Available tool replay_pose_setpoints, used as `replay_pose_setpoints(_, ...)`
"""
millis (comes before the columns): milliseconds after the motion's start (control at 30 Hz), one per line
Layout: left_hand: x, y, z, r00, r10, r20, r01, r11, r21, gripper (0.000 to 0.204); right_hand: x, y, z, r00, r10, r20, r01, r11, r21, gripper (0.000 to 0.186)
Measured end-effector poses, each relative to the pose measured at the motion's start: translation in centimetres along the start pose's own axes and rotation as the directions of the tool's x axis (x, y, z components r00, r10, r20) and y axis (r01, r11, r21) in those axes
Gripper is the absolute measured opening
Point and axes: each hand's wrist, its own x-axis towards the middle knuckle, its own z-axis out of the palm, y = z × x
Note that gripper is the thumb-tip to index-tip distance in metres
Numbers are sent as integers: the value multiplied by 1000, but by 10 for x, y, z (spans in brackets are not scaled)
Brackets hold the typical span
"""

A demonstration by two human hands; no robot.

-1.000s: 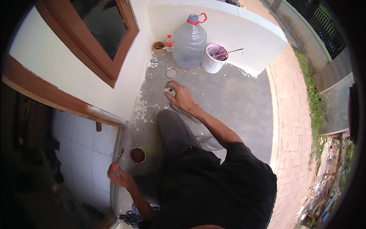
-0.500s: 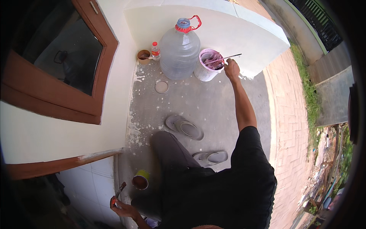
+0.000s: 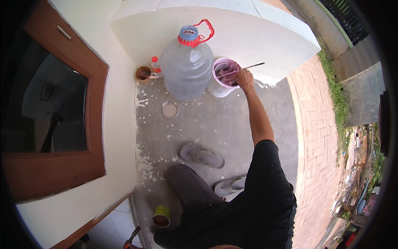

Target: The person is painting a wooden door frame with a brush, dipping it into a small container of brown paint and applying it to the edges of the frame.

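A white bucket, its rim stained pink, stands by the low wall with a crumpled pink cloth inside. A thin stick lies across its top. My right hand reaches to the bucket's right rim, fingers curled in by the stick and cloth; what they grip is hidden. At the lower edge, my left hand shows only in part, around the handle of a paintbrush with dark bristles. Near it, a yellow-green paint can with brown inside rests on the floor by my leg.
A large clear water bottle with a red handle stands left of the bucket. Beside it are a small bottle and a brown cup. A round lid and two grey sandals lie on the floor. A brown-framed window is at left.
My right hand has moved in closer to the bucket's rim. The view has shifted, so the paintbrush and my left hand now sit lower, mostly out of the picture.
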Motion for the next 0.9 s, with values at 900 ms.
replay_pose_setpoints(900,-11,-24,17,998,46,-40,-44,998,43,24,7,59,-114,955,297,6,-279,890,361,19)
